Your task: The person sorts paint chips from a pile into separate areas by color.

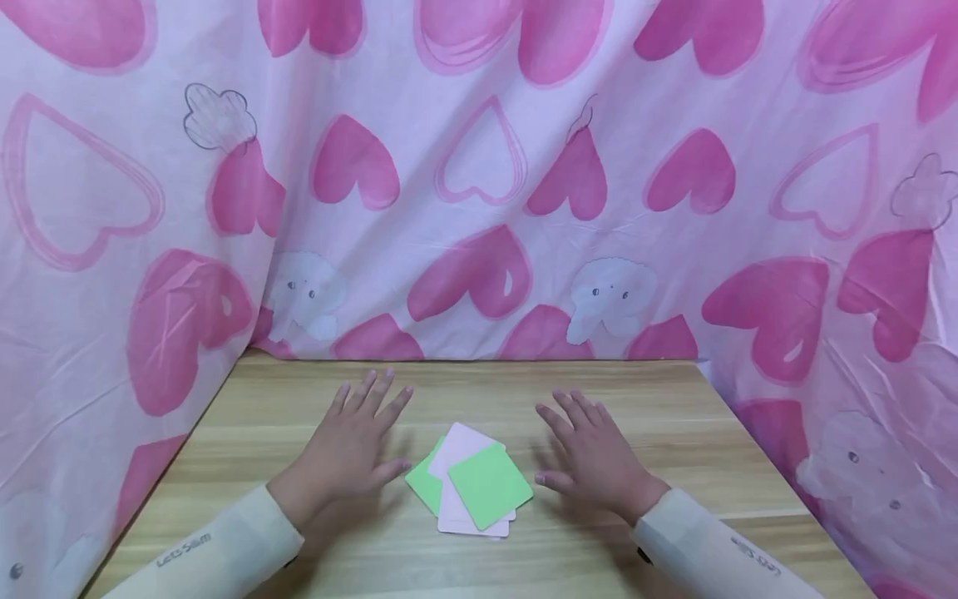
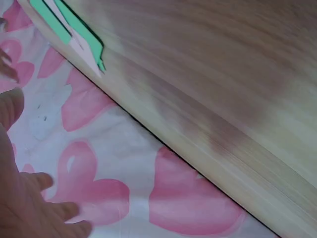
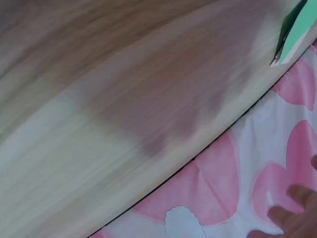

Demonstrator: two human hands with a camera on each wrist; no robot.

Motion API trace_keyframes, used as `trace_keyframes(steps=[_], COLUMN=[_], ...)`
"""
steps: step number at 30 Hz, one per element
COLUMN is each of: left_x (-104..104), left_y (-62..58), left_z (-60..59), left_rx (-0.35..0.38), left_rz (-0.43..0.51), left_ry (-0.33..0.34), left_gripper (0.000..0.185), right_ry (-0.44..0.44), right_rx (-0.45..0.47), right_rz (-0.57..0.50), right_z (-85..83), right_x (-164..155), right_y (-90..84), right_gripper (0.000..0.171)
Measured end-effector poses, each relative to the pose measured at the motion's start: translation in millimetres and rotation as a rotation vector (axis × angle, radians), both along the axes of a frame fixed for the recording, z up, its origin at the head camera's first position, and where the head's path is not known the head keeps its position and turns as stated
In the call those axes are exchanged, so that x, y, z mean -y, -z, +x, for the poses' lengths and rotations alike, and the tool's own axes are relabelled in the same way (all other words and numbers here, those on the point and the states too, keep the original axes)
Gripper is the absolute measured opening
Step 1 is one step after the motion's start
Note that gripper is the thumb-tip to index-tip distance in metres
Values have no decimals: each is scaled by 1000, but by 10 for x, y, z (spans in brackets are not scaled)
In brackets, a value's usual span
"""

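Both hands flat & empty on tabletop (image 1: 224,433) – left hand (image 1: 352,453), right hand (image 1: 591,453) – card pile (image 1: 471,491) btwn them untouched, nothing started yet

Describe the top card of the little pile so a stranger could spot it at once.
On the wooden table, between the left hand and right hand, lies a small pile of cards. The top card is green, tilted, fully uncovered; the pink and green ones beneath only peek out.
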State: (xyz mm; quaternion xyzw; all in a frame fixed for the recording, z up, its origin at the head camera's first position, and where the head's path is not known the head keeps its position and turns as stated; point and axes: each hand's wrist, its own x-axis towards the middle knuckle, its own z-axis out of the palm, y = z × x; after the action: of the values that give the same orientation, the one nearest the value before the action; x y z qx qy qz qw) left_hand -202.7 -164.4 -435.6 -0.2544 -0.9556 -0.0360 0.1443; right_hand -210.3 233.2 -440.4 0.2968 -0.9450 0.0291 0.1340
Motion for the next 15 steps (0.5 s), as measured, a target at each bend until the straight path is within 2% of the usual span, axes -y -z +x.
trace_keyframes(steps=[5, 11, 15], left_x=[-79, -297, -495], left_y=[-27, -39, 33], left_z=[59, 100, 129], left_rx=[60, 273, 332], left_rz=[49, 108, 105], left_ry=[-45, -97, -99], left_gripper=[91, 86, 85], right_ry=[-41, -61, -77], right_rx=[117, 228, 313], right_rz=[-11, -3, 36], right_z=[-11, -65, -136], right_x=[62, 170, 267], right_y=[-40, -55, -59], right_gripper=[99, 93, 92])
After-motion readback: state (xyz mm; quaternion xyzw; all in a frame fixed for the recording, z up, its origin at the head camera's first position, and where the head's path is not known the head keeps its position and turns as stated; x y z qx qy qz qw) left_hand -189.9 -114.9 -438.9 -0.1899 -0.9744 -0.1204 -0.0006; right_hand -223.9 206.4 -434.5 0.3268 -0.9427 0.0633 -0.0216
